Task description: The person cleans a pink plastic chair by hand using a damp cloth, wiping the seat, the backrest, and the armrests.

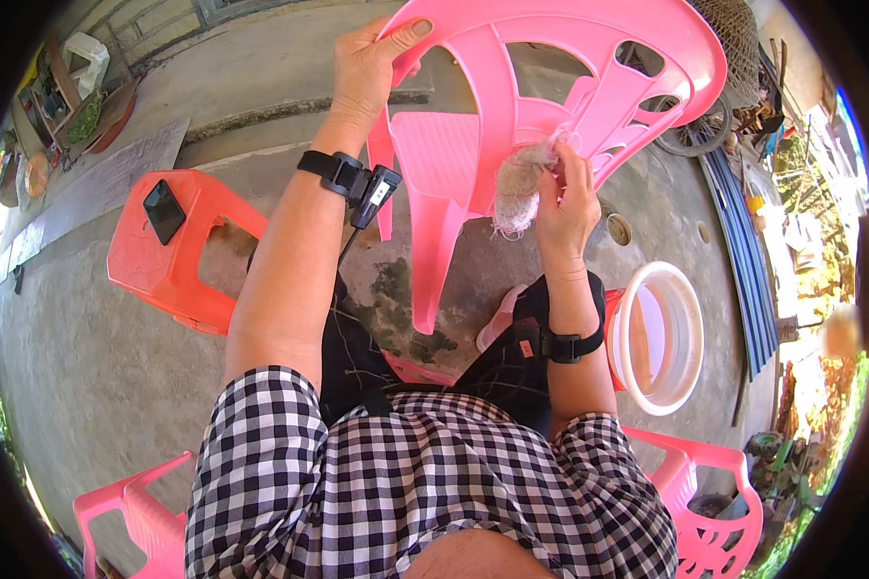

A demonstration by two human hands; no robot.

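Observation:
A pink plastic armchair (445, 152) stands tilted before me, its slotted backrest (594, 43) at the top of the view. My left hand (373, 65) grips the chair's rim at the upper left, thumb laid over the edge. Between the fingers of my right hand (568, 192) is a frayed whitish cloth (518, 184), which hangs down beside the backrest. Its loose threads show at both ends. Whether the cloth touches the plastic I cannot tell.
On my left a red plastic stool (145, 250) carries a black smartphone (164, 211). A white-rimmed basin (684, 340) stands at my right, on something red. Pink chair arms (706, 452) show behind me. Blue corrugated sheeting (742, 260) lies farther right, near a wheel (702, 127).

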